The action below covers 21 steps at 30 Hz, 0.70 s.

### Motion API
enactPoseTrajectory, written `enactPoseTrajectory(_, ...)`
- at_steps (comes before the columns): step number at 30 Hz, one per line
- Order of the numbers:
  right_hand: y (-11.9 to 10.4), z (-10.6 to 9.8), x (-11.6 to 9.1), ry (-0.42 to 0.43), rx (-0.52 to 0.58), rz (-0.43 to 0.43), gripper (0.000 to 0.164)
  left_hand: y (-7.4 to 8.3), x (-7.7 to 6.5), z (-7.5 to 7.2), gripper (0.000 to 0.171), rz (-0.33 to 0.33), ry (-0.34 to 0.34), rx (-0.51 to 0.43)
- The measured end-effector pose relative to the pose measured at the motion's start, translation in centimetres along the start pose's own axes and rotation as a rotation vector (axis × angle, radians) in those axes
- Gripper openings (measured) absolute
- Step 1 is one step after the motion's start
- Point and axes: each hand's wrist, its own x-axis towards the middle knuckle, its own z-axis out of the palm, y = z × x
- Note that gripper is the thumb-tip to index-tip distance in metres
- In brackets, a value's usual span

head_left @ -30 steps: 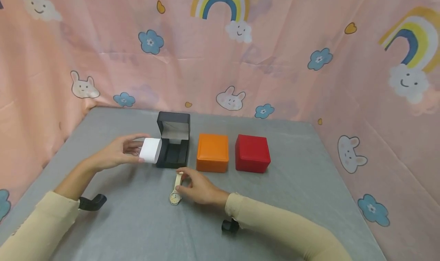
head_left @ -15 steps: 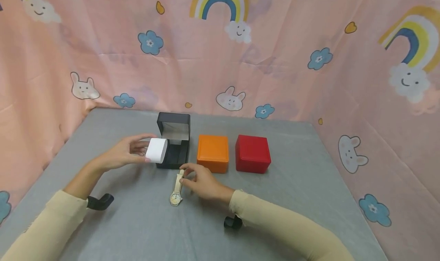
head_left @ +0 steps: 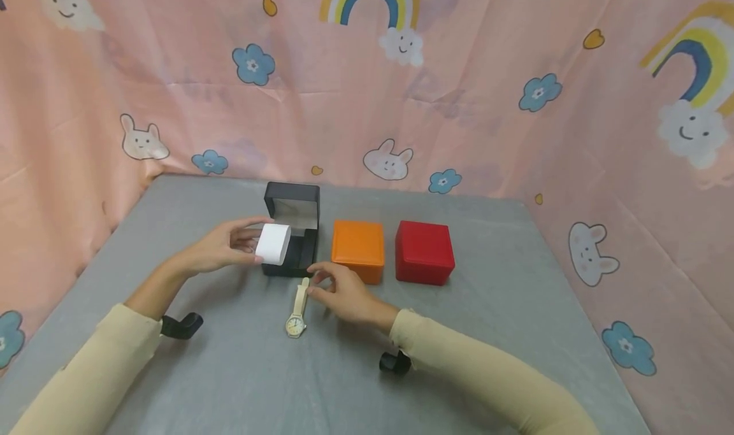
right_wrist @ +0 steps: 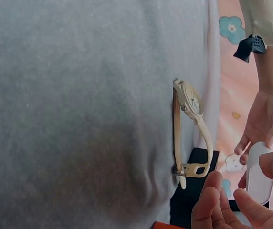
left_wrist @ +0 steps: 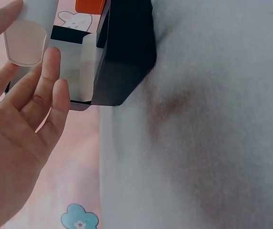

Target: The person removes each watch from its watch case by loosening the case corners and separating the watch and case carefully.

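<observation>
My left hand (head_left: 215, 250) pinches a white watch cushion (head_left: 273, 244) between thumb and fingertips, in front of the open black watch box (head_left: 292, 191). In the left wrist view the cushion (left_wrist: 26, 43) shows its beige end, and the lower fingers spread away from it. A cream-strapped wristwatch (head_left: 295, 325) lies on the table below the box, dial toward me. Beside its strap end hovers my right hand (head_left: 351, 297), fingers loosely bent. In the right wrist view the strap is buckled in a loop on the watch (right_wrist: 192, 99), apart from the fingertips (right_wrist: 215, 180).
A closed orange box (head_left: 358, 244) and a closed red box (head_left: 425, 251) stand to the right of the black one. Grey cloth (head_left: 487, 307) covers the table. A pink patterned curtain (head_left: 476, 104) hangs behind and at the sides.
My left hand has carried the white cushion rightward, over the front of the black box. My right hand has let go of the watch strap and drawn slightly up and right.
</observation>
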Motion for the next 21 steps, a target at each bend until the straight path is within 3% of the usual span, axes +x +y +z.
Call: enactPoseTrajectory(21, -0.2, -1.0, 0.0, 0.007, -0.022, -0.036, 0.033, -0.3, 1.8, 1.3, 0.074, -0.045, 0.000, 0.010)
